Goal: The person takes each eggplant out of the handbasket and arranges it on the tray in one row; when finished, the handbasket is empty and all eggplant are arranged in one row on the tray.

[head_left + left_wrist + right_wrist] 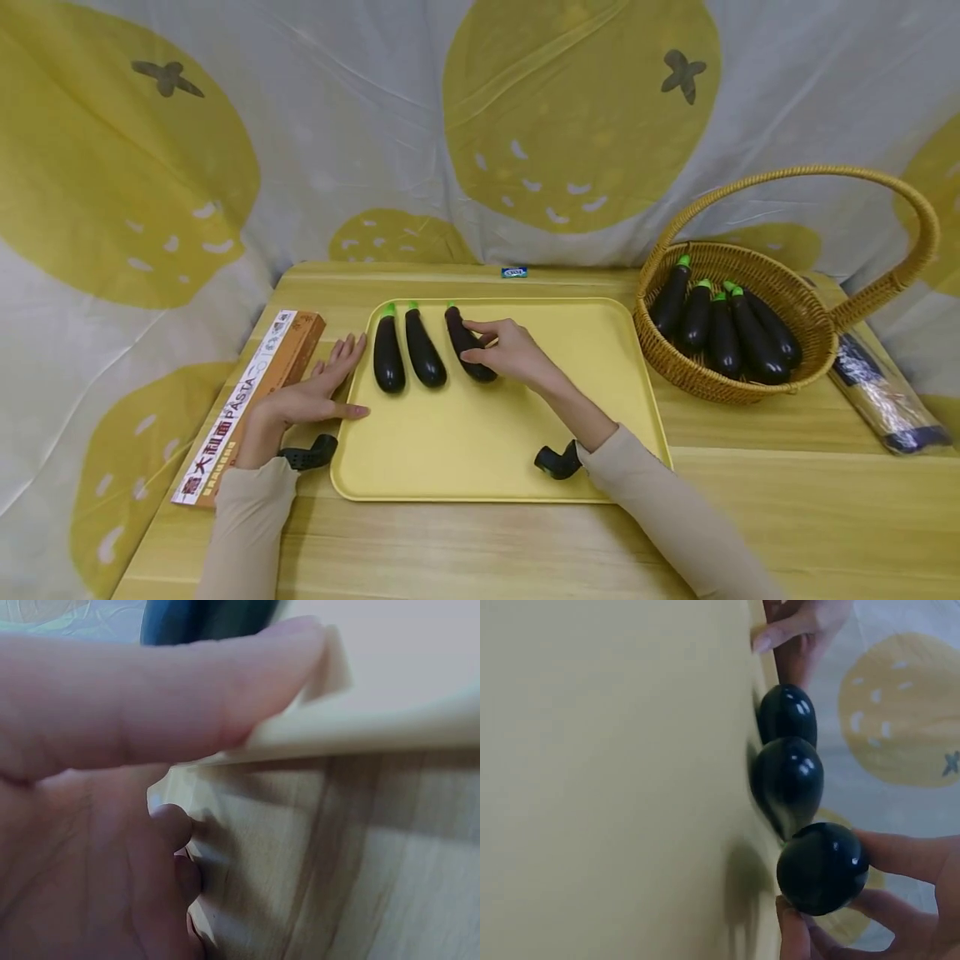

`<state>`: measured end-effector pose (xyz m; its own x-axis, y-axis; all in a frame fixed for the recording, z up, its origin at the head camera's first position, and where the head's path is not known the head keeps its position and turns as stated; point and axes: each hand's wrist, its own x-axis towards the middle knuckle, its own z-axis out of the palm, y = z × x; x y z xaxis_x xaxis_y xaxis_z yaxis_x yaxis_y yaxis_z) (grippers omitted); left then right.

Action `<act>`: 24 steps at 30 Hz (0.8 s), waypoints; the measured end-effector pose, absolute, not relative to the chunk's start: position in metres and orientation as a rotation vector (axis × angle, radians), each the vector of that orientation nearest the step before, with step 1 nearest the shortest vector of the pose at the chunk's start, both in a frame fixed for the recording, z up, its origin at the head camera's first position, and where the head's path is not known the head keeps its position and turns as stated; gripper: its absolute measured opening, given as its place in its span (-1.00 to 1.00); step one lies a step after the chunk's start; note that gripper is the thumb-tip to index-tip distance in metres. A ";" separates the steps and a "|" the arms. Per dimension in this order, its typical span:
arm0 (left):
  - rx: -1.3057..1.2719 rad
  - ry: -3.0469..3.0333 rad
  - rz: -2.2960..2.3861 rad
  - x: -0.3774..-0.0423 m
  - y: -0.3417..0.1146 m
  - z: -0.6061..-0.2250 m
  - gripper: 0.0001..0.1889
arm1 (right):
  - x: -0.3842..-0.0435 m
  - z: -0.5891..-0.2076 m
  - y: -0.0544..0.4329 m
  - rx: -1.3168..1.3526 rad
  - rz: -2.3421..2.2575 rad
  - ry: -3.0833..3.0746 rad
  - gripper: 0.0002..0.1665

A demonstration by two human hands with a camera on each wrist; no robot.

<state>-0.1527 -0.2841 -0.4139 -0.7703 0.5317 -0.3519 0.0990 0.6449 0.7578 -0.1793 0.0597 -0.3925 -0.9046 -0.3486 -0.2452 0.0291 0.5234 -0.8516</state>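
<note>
My right hand (517, 352) pinches an eggplant (457, 332) between thumb and fingers, over the upper part of a yellow tray (450, 450). In the right wrist view this eggplant (823, 868) shows its rounded end, held by the fingertips, with its shadow on the tray. Just left of it lie two more eggplants, a middle one (425, 354) and a left one (388, 358), side by side with green stems toward the back. My left hand (318, 396) rests at the tray's left edge, fingers spread. Its straight thumb (172, 701) lies across the rim (375, 731).
A wicker basket (686, 379) with a tall handle stands right of the tray, holding several eggplants (723, 337). A pasta box (240, 408) lies under the left forearm's side. Behind the tray is a small blue-green packet (514, 272); a clear-wrapped package (888, 396) lies far right.
</note>
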 end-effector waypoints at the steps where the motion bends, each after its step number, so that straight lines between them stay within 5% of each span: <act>1: 0.490 2.301 1.014 -0.153 -0.284 -0.414 0.22 | -0.180 -0.395 0.056 -0.266 -1.334 2.389 -0.31; 24: 0.499 2.303 1.012 -0.154 -0.285 -0.416 0.22 | -0.182 -0.402 0.042 -0.403 -1.280 2.281 -0.23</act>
<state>-0.1539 -0.2847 -0.4160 -0.7682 0.5368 -0.3489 0.1059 0.6441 0.7576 -0.1819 0.0425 -0.4020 -0.8364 -0.4764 -0.2709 -0.0169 0.5165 -0.8561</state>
